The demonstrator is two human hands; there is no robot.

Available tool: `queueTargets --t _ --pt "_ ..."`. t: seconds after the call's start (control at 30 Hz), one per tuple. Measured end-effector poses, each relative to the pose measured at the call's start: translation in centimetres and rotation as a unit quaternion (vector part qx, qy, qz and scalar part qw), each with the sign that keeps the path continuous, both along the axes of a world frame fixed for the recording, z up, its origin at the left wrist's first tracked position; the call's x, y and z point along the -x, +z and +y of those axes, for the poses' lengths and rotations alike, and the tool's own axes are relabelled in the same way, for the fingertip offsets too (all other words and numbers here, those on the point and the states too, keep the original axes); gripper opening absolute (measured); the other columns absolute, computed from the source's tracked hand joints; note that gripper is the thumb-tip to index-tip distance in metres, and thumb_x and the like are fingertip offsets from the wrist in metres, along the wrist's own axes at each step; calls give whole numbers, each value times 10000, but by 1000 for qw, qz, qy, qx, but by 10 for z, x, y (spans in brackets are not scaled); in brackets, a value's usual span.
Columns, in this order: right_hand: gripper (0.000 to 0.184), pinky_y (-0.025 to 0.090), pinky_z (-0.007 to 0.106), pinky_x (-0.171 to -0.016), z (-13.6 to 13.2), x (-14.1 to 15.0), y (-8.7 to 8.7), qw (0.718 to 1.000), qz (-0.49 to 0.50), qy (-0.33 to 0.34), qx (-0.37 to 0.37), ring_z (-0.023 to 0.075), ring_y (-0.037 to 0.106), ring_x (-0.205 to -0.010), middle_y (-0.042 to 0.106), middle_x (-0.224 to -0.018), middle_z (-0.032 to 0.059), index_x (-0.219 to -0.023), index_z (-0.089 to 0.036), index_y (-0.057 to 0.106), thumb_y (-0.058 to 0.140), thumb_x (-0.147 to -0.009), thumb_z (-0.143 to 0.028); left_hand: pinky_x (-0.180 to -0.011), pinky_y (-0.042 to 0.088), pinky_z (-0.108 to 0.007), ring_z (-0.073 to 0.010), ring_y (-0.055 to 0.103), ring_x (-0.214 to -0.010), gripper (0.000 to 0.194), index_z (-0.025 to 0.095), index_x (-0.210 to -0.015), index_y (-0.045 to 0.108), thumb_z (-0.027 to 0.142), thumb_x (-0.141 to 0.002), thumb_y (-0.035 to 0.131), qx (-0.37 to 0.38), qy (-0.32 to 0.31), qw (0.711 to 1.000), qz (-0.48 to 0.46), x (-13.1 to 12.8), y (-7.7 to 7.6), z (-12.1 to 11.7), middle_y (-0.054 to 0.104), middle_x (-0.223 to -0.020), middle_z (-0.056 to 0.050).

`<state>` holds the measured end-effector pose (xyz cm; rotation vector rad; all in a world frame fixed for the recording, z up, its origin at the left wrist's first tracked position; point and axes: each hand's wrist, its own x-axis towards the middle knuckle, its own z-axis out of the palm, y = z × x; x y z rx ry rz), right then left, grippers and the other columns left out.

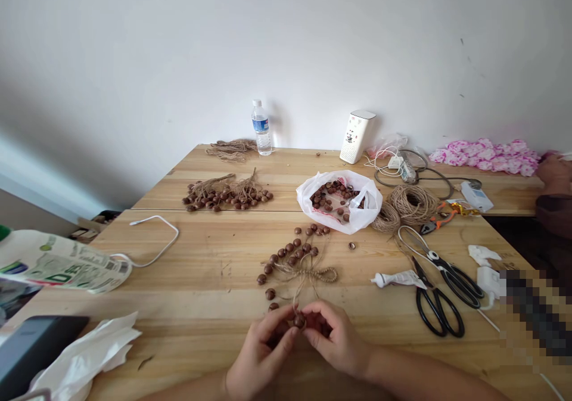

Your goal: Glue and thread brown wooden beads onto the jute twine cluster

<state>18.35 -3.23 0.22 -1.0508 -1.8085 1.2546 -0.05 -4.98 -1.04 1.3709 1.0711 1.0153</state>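
Note:
Near the front edge of the table my left hand (pixel 268 342) and my right hand (pixel 337 336) meet, fingertips pinched at a round, glossy brown nut shell (pixel 299 320). The left thumb and forefinger press its left side; the right fingertips close at its right edge. Thin jute twine (pixel 297 294) rises from it to a braided twine loop (pixel 328 274) just beyond my hands. Around the loop fan several brown nut shells (pixel 281 252) on twine strands. My fingers hide how the twine meets the held shell.
Behind lie a white plastic bag (pixel 369 216) of shells, twine balls (pixel 411 203) and finished-looking shell bunches (pixel 223 195). Rightward are black-handled scissors (pixel 440 314), a glue tube (pixel 400 279) and pliers (pixel 440 219). A water bottle (pixel 261 128) stands behind. Another person's hand (pixel 554 174) shows far right.

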Motion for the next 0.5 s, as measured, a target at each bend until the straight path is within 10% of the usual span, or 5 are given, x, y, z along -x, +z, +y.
queueTargets --t 0.5 --pt "159 381 200 -531 -1 -1 -2 1000 -17 -6 15 97 432 -573 484 -665 -30 -914 -171 547 584 -808 -284 -622 527 -263 -142 607 -678 317 241 -1166 564 268 -851 556 -32 -1 999 -8 0 2 0 632 -911 -51"
